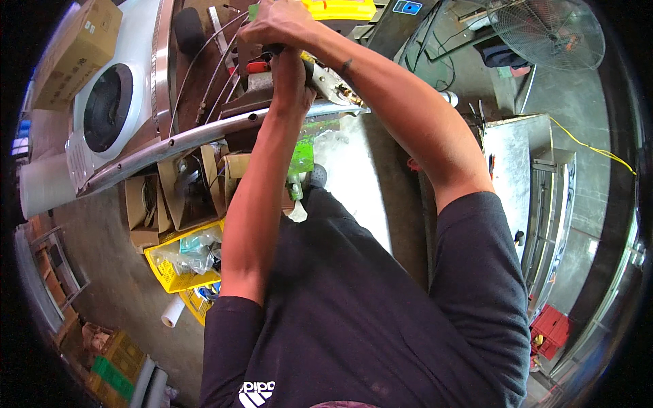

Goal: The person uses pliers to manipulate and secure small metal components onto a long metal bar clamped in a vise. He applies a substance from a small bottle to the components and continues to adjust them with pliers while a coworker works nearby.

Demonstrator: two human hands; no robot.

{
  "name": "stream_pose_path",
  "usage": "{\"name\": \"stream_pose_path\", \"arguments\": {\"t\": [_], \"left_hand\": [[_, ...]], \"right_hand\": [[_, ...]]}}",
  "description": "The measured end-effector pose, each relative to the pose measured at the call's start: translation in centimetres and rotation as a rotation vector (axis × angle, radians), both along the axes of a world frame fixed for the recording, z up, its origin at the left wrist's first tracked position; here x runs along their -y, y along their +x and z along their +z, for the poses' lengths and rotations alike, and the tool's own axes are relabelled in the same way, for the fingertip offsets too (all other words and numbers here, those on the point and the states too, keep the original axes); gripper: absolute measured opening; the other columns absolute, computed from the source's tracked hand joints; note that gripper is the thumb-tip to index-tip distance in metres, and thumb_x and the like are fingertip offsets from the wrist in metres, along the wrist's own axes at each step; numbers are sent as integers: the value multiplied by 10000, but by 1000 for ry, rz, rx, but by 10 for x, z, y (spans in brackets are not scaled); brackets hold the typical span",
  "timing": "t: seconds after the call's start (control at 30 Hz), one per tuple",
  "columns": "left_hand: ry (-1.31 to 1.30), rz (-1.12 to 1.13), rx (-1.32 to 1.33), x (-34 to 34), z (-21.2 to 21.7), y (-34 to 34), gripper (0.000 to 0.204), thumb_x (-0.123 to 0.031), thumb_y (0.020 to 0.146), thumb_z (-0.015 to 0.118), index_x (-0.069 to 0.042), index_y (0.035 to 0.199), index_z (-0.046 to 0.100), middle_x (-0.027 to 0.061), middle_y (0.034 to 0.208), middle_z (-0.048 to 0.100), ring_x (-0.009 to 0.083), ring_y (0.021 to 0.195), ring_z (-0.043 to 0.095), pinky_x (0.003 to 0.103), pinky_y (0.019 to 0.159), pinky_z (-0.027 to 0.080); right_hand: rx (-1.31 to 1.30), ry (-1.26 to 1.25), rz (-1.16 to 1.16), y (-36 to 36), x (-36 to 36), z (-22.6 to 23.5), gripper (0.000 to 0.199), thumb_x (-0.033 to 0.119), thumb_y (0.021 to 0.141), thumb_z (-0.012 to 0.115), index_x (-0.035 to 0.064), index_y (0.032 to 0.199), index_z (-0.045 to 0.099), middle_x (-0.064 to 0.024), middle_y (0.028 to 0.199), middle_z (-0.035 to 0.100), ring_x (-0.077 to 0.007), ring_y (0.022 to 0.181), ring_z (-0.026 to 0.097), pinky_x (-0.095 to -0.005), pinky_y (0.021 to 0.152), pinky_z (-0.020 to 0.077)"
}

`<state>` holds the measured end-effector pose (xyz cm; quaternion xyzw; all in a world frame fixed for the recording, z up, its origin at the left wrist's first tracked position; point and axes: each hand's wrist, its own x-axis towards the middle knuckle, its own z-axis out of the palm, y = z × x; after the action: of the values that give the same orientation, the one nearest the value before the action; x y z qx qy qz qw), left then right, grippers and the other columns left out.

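my right hand (275,24) clenched on dark tool handle (273,49) | left hand (291,75) closed under it | curved metal strip (204,136): stiff, slick, probably light; hold near bend

Daylight is even and fairly bright over my work, soft rather than harsh. The curved metal strip (204,136) catches a pale sheen, and the steel cabinet (507,156) on my right glares whitish. My shirt (354,313) reads dark, nearly flat. Straight edges bow toward the rim (fisheye), corners fall to black, and the outer ring looks smeared and soft.
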<state>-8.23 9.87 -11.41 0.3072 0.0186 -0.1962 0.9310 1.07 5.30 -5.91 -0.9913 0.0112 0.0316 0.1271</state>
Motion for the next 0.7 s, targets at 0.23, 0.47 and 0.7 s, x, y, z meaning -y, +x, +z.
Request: {"name": "stream_pose_path", "arguments": {"t": [0.23, 0.47, 0.7], "left_hand": [[93, -78, -55, 10, 6, 9, 290, -267, 982, 668, -108, 1214, 593, 25, 988, 674, 170, 851, 703, 347, 705, 598], [151, -160, -75, 12, 17, 12, 263, -224, 958, 659, -23, 1124, 625, 94, 881, 663, 234, 731, 679, 397, 723, 579], [226, -365, 84, 13, 36, 12, 239, -277, 974, 639, -40, 951, 617, 86, 797, 653, 225, 710, 668, 349, 682, 547]], "right_hand": [[9, 41, -104, 11, 30, -7, 815, 601, 770, 659, -25, 1291, 684, -200, 1265, 719, -336, 1159, 717, -394, 993, 539], [31, 79, -227, -3, 39, 5, 573, 531, 792, 639, 102, 1141, 787, -187, 1148, 765, -328, 1059, 752, -414, 925, 575], [-103, 181, -117, 13, 75, 2, 593, 562, 799, 593, 38, 994, 794, -251, 1018, 754, -413, 963, 733, -482, 851, 560]]}}
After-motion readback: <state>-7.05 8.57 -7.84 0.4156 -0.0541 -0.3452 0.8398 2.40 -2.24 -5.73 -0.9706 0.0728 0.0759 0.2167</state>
